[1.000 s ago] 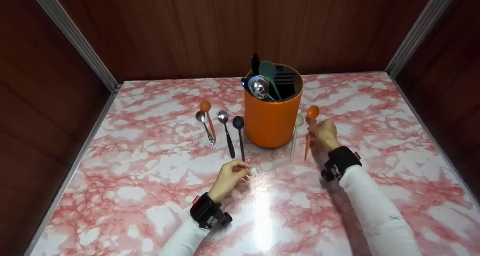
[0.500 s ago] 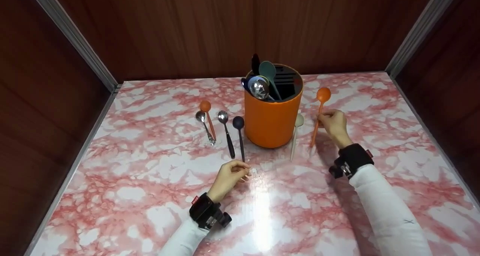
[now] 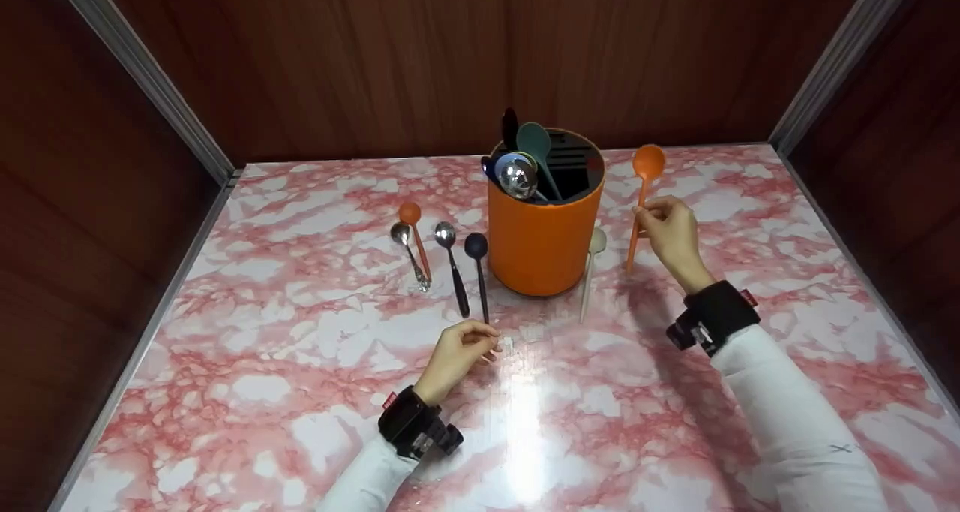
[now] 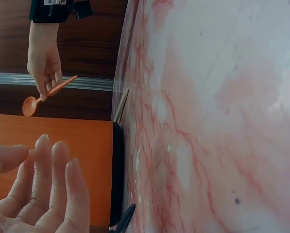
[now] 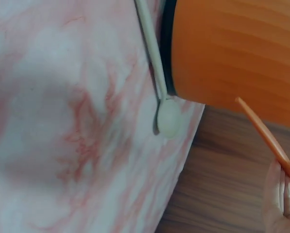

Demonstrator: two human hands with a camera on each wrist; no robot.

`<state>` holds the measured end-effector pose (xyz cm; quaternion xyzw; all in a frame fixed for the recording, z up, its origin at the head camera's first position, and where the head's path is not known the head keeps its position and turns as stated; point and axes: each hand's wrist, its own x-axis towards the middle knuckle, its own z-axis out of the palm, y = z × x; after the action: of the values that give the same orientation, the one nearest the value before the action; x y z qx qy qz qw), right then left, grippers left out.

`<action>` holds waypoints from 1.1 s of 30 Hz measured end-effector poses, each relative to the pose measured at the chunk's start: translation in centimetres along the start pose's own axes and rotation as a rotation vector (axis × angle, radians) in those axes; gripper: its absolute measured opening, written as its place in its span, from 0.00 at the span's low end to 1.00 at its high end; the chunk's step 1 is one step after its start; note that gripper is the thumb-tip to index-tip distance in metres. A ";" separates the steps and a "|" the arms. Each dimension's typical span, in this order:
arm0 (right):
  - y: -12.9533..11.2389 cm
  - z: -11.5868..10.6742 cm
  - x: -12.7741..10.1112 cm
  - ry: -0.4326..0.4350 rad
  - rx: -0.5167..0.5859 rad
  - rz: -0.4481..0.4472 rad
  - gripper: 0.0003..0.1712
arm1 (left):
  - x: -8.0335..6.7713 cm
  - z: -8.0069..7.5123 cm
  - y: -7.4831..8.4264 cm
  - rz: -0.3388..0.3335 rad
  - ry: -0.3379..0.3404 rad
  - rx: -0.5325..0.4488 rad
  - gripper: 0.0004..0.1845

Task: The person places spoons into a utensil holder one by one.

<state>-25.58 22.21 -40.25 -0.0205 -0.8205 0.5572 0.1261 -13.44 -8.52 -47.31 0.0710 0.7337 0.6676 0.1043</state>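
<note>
My right hand [image 3: 671,234] pinches an orange spoon [image 3: 649,162] by its handle, bowl up, above the table to the right of the orange utensil holder [image 3: 544,249]. In the right wrist view the spoon's handle [image 5: 264,130] points toward the holder. My left hand [image 3: 459,354] is held low near the table, fingers loosely bent with nothing in them, just below the handle end of a dark spoon [image 3: 476,246]. The left wrist view shows its fingers [image 4: 42,179] in front of the holder. Beside the holder's right base lies a pale green spoon [image 3: 597,240].
Left of the holder lie a silver spoon with a black handle [image 3: 445,234], an ornate silver spoon [image 3: 401,233] and another orange spoon [image 3: 409,213]. Several utensils stand in the holder, among them a dark green spoon [image 3: 533,140] and a shiny ladle [image 3: 517,178]. Wood-grain panels enclose the table.
My right hand has lifted the orange spoon off the table, up and slightly right. The left hand has stayed in place.
</note>
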 end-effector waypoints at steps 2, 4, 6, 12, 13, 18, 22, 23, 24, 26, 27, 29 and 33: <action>-0.4 0.1 -0.1 0.019 -0.017 -0.021 0.13 | 0.0 0.0 0.0 -0.003 0.001 0.001 0.12; -0.9 0.1 -0.1 0.042 -0.030 -0.043 0.13 | 0.0 -0.1 0.1 -0.006 0.003 0.003 0.12; -1.3 0.2 -0.1 0.074 -0.032 -0.061 0.12 | 0.0 -0.1 0.1 -0.008 0.004 -0.001 0.12; -2.6 0.1 -0.3 0.152 -0.072 -0.112 0.14 | -0.1 -0.2 0.2 -0.008 0.007 -0.005 0.12; -2.8 0.1 -0.3 0.163 -0.075 -0.126 0.14 | -0.1 -0.2 0.2 -0.008 0.007 -0.004 0.12; -3.8 0.1 -0.3 0.220 -0.039 -0.207 0.11 | -0.1 -0.3 0.2 -0.001 0.007 -0.001 0.13; -4.7 0.2 -0.4 0.245 -0.030 -0.268 0.10 | -0.1 -0.4 0.3 -0.014 0.019 -0.004 0.12; -5.0 0.2 -0.5 0.250 -0.031 -0.282 0.10 | -0.1 -0.4 0.3 -0.018 0.021 -0.007 0.12; -5.2 0.2 -0.5 0.254 -0.029 -0.298 0.10 | -0.1 -0.4 0.3 -0.017 0.023 -0.007 0.12; -5.7 0.3 -0.6 0.264 -0.016 -0.327 0.10 | -0.1 -0.4 0.2 -0.020 0.023 -0.008 0.12; -6.0 0.3 -0.7 0.271 -0.009 -0.340 0.09 | -0.1 -0.5 0.2 -0.018 0.021 -0.007 0.12; -6.4 0.3 -0.7 0.280 0.007 -0.365 0.09 | -0.1 -0.5 0.1 -0.013 0.018 -0.008 0.13; -7.5 0.2 -0.9 0.293 0.025 -0.383 0.09 | -0.1 -0.5 0.1 -0.010 0.021 -0.008 0.13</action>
<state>-23.99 19.00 -33.61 0.0562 -0.7753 0.5243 0.3476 -13.49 -9.05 -47.15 0.0600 0.7324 0.6708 0.1003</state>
